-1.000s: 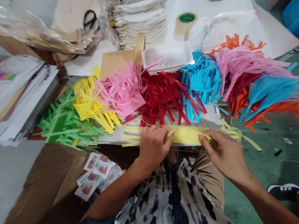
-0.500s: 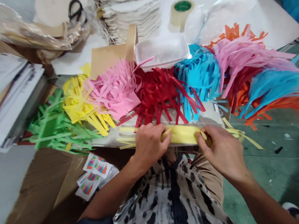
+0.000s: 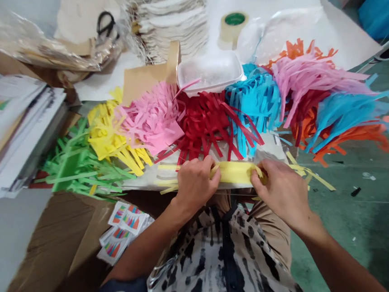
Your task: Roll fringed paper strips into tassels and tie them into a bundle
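Observation:
A yellow fringed tissue paper strip point(image 3: 235, 173) lies across the table's front edge, its cut ends sticking out past both hands. My left hand point(image 3: 196, 178) pinches its left part between thumb and fingers. At its right part, my right hand point(image 3: 279, 190) grips the paper the same way. The flat middle band shows between the two hands. Just beyond them lie fringed bunches of red paper point(image 3: 205, 124), blue paper point(image 3: 261, 99) and pink paper point(image 3: 156, 120). Yellow paper point(image 3: 109, 134) and green paper point(image 3: 80, 163) bunches lie to the left.
Behind the bunches are a clear plastic tray point(image 3: 211, 72) and a tape roll point(image 3: 234, 27). More pink fringe point(image 3: 316, 72) hangs over the right edge. Stacked papers point(image 3: 14, 135) stand at left, scissors point(image 3: 106, 24) behind. Printed packets point(image 3: 122, 230) lie by an open cardboard box point(image 3: 60, 239).
The view has shifted slightly. Both hands keep their hold on the yellow strip, with the right hand a little closer to the left.

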A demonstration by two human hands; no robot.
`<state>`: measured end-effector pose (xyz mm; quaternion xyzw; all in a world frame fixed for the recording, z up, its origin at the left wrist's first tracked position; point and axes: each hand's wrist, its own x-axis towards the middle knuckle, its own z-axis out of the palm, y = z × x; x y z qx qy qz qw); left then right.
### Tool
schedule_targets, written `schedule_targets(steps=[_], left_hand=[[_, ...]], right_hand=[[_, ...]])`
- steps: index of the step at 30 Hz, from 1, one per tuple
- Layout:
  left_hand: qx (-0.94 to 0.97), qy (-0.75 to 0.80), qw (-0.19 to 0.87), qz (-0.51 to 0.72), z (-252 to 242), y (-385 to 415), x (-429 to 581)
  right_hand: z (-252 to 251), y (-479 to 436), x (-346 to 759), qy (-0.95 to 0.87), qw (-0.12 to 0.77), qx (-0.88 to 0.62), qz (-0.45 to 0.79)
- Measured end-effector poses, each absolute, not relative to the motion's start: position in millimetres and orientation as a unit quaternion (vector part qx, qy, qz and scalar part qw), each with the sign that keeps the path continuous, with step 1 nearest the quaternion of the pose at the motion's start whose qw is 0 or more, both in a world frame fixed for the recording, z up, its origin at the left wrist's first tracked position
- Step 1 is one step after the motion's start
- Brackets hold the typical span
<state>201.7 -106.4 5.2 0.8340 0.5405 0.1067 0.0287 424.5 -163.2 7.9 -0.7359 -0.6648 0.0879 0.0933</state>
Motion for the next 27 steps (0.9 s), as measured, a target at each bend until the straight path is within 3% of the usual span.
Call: schedule_targets(steps=[5, 8, 12, 15, 20, 22, 24, 27], left_hand=[[0.856, 0.497, -0.014, 0.142, 11, -103, 203], [0.917, 0.35, -0.041, 0.185, 12, -100, 200], [0.977, 0.174, -0.022, 0.124, 12, -93, 198], [0.981, 0.173, -0.024, 0.086, 16, -92, 198], [0.979, 0.183, -0.036, 0.077, 21, -104, 201], [0.978, 0.191, -0.042, 0.068, 21, -109, 202], [0.977, 0.2, -0.049, 0.065, 20, -114, 202], [0.974, 0.208, -0.048, 0.069, 19, -118, 199]], right_hand=[[9, -163, 421, -0.673, 0.079, -0.731, 0.081], [11, -163, 418, -0.67, 0.076, -0.734, 0.077], [17, -160, 440, -0.647, 0.085, -0.749, 0.119], [31, -161, 478, -0.616, 0.118, -0.77, 0.117], [53, -190, 487, -0.615, 0.233, -0.745, -0.117], [49, -205, 459, -0.717, 0.282, -0.636, -0.044], [36, -216, 431, -0.805, 0.232, -0.545, 0.026], [12, -222, 422, -0.819, 0.168, -0.548, -0.013]])
